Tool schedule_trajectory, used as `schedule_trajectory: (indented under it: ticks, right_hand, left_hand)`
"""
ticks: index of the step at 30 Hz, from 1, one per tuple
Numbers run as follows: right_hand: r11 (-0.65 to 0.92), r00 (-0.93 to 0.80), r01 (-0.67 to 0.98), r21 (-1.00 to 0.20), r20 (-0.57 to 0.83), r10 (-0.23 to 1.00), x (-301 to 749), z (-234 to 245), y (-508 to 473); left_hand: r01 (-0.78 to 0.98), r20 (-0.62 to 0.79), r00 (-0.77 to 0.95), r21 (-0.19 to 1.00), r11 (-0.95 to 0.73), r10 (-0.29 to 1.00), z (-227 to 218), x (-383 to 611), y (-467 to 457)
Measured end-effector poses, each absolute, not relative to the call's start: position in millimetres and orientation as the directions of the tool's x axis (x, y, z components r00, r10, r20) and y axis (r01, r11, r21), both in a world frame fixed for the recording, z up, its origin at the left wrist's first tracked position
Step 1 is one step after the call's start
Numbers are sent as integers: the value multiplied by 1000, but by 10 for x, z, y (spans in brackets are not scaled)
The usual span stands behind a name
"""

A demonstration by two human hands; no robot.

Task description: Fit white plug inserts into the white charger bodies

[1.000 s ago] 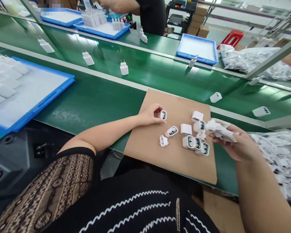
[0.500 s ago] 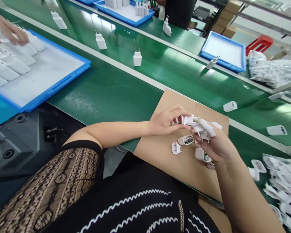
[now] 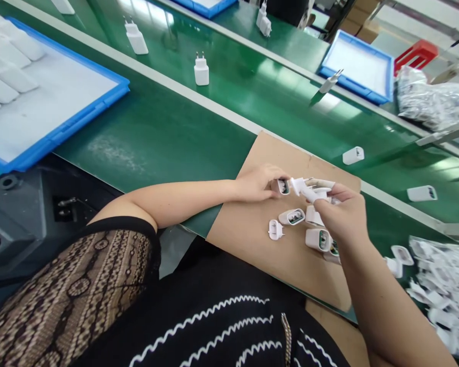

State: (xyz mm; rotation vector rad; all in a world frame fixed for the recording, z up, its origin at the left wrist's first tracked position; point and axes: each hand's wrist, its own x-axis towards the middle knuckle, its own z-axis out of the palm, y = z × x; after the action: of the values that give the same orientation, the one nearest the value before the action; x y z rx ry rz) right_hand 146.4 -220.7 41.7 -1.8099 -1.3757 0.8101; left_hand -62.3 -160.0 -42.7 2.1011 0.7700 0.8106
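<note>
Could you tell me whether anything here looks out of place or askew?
One charger lies tipped over by the blue tray's near corner, while the others on the belt stand upright, prongs up. Nothing else stands out.

Blue tray (image 3: pixel 72 125) at desk's near-left corner, w/ rows of white chargers (image 3: pixel 7 74) lying in its left part. Green belt mid-desk: upright charger (image 3: pixel 201 71), 2nd upright charger (image 3: pixel 136 40) further left, well apart. White shell (image 3: pixel 353 155) & another shell (image 3: pixel 422 193) lie flat toward right edge. Far blue tray (image 3: pixel 357 87) at far edge, plug part (image 3: pixel 331 81) just beside its left rim. Red stool (image 3: pixel 416 53) beyond desk. Clear bags (image 3: pixel 432 104) far right; pile of white parts (image 3: pixel 443 275) at near-right corner.
</note>
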Motion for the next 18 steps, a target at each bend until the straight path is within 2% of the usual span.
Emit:
schedule_trajectory:
  ticks: [3,5,9,18]
  right_hand:
    - [-113,181,661,-742,11,983,1419,460,-2217]
    - [-61,129,728,-683,48,990,1395,467,-2202]
    - [77,-27,810,-581,94,995,1368,424,-2144]
    - [305,-291,863,-404,96,952,1383,387,-1950]
  left_hand:
    - [304,224,509,856,-417,831,-443,-576,-1635]
    - [294,206,477,879,-376,855,-449,-568,-1666]
    - [244,237,482,888,-389,843,-461,-583,-1685]
    - [287,241,459,870,-400,855,-456,-564,-1676]
